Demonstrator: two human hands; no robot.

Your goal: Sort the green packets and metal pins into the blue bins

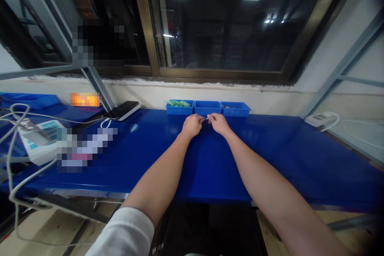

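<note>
Both arms reach forward over the blue tabletop [204, 168]. My left hand [192, 125] is closed in a pinch, just in front of the blue bins. Facing it at nearly the same height, my right hand [218, 123] is pinched as well. Between the fingertips runs a thin pale piece [206, 119], too small for its kind to be told. Right behind the hands stands the middle blue bin [208, 108]. The left blue bin [179, 109] holds green stringy material [178, 103]. Small metallic-looking bits lie in the right blue bin [236, 111].
A dark-screened phone-like device [123, 111] with a white cable lies at the back left. Further left are a white device with blue markings [37, 142] and looping cables. A white power strip [322, 119] sits at right. Metal posts and a window bound the back.
</note>
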